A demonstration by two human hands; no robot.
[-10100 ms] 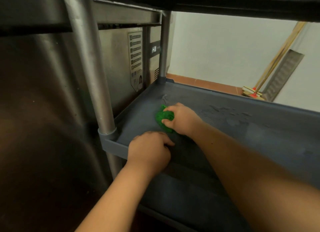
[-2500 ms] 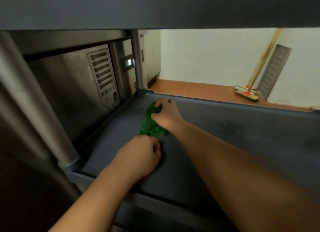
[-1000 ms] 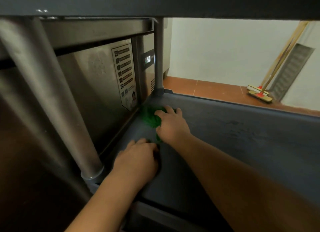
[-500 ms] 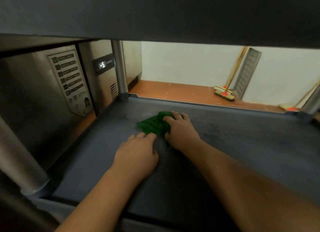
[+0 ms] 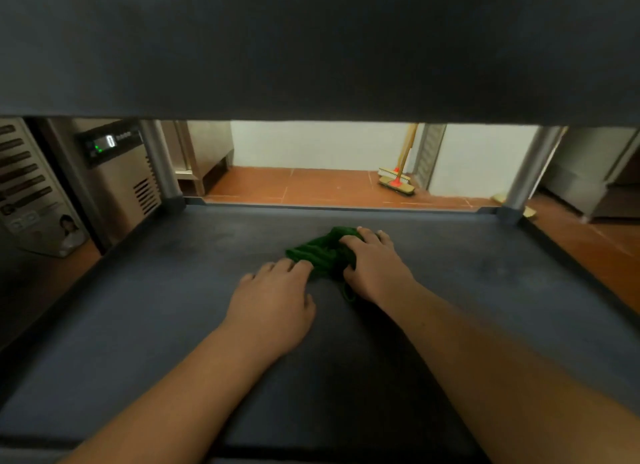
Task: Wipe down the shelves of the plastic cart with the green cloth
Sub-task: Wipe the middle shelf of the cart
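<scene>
Where the dark grey plastic cart shelf (image 5: pixel 467 276) lies bare: crumpled green cloth (image 5: pixel 320 254), long axis left-right, bunched beneath right hand (image 5: pixel 375 266), fingers (image 5: pixel 369 236) curled clamping it; left hand (image 5: pixel 273 299) flat, fingers together, tips touching cloth's near-left edge

Both my bare arms reach straight forward. My right hand (image 5: pixel 375 267) lies palm down with its fingers curled in a grip. My left hand (image 5: pixel 273 300) lies flat just beside it, fingers stretched out, holding nothing.
</scene>
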